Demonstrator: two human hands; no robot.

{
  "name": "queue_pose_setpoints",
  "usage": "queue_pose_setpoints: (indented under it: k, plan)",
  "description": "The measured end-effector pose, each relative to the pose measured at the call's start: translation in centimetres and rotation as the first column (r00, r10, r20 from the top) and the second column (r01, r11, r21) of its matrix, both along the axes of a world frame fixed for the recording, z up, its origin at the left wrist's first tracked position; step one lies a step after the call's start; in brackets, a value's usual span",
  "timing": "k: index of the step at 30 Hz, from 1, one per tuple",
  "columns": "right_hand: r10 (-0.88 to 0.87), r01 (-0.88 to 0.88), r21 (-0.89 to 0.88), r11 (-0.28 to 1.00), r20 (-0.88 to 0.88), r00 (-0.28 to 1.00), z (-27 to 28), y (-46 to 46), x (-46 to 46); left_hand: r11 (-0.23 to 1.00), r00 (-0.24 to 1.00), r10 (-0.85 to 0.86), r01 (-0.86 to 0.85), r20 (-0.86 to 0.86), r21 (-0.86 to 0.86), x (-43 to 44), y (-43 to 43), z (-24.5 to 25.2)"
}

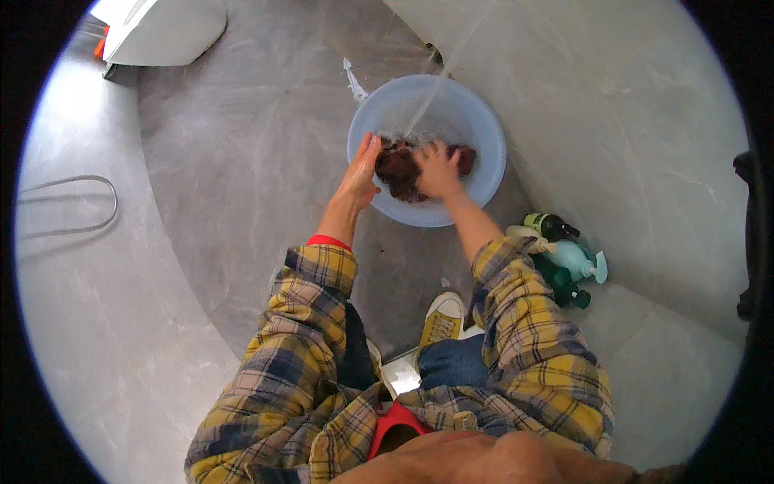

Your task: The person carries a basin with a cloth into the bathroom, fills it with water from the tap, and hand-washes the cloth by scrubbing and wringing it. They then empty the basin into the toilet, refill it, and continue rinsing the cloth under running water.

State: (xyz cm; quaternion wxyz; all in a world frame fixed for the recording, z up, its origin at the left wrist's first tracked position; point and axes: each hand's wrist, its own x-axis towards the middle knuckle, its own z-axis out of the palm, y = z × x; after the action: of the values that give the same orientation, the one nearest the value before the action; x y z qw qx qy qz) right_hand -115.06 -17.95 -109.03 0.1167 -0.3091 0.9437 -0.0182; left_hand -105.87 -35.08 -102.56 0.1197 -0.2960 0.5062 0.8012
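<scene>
A pale blue plastic basin (pixel 491 154) stands on the floor before me, with a dark reddish-brown soft mass (pixel 398 172) in it, probably cloth. Water (pixel 430 100) streams into the basin from above and splashes beside the mass. My left hand (pixel 360 171) is at the basin's left side, wet, its fingers extended along the edge of the mass and its thumb apart. On top of the mass lies my right hand (pixel 438 170), fingers spread and slightly blurred by motion. Its fingertips touch the dark material; I see no firm grip.
Right of the basin, several bottles are grouped by the wall: a dark one with a label (pixel 544 226), a light blue pump bottle (pixel 571 259) and a green one (pixel 559 283). A bent metal bar (pixel 112 202) juts from the left wall. A white fixture (pixel 169 33) is at upper left.
</scene>
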Motion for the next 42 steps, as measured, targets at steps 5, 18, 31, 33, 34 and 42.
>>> queue_pose_setpoints:
  k: [5,18,31,33,34,42]
  plan:
    - [-0.118,0.094,0.204,0.975,0.110,0.987,-0.5,-1.1,-1.4,0.974,0.990,0.088,-0.108,0.108,0.198,0.4,0.3,-1.3]
    - [0.282,0.071,-0.890,0.451,0.218,0.934,13.3,-8.4,7.4,0.513,0.793,0.362,0.269,-0.490,0.815,-1.8,0.5,-6.4]
    - [-0.463,0.436,-0.423,0.794,0.045,0.885,2.7,2.7,-5.4,0.955,0.955,0.295,-0.294,-0.026,0.031,-1.4,0.1,1.9]
    - [-0.460,0.452,-0.266,0.852,0.033,0.887,2.0,2.5,-4.4,0.947,0.947,0.320,-0.319,0.032,-0.038,-1.4,-1.3,1.5]
    - [-0.390,0.382,-0.185,0.905,-0.004,0.921,1.4,1.6,-3.3,0.951,0.953,0.297,-0.290,0.055,-0.105,-1.3,-1.6,1.0]
    - [-0.446,0.443,0.044,0.895,0.106,0.889,0.7,-0.2,-3.0,1.000,0.988,-0.026,0.028,0.151,-0.013,-0.7,-0.9,-0.2]
